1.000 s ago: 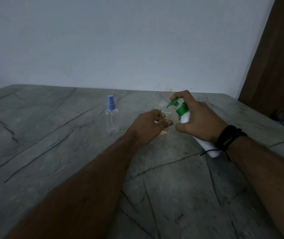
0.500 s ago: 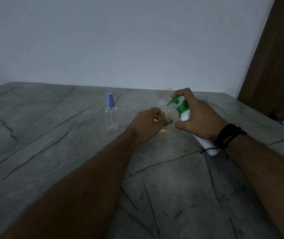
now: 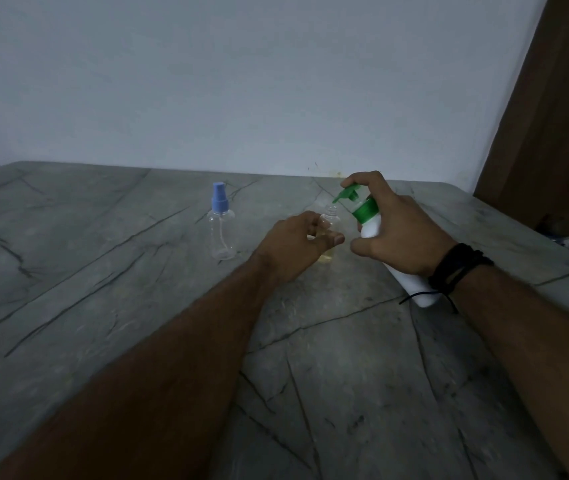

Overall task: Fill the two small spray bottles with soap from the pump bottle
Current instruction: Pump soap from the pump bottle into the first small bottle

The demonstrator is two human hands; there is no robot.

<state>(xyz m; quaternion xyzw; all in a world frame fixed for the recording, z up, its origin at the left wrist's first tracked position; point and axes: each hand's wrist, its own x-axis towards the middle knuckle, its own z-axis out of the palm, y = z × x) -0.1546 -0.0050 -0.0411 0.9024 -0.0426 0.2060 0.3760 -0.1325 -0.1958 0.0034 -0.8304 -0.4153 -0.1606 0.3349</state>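
Both hands work over an uncapped bottle on the grey veined stone tabletop (image 3: pixel 110 306).

Curled around the tilted white plastic pump bottle with a green collar and green pump head (image 3: pixel 368 220), the right hand (image 3: pixel 400 233) has its forefinger on top of the pump, whose spout points down at the open neck of the small clear plastic bottle with yellowish liquid at its bottom (image 3: pixel 330 220); the left hand (image 3: pixel 293 247) pinches that bottle between thumb and fingers as it stands on the table. Two small clear bottles are in view: the held one, and a second small clear spray bottle with a blue spray cap (image 3: pixel 221 226) standing upright and apart to the left. One pump bottle is visible. No label or writing can be read on any of them. Black cord bands (image 3: pixel 456 268) wrap the right wrist.
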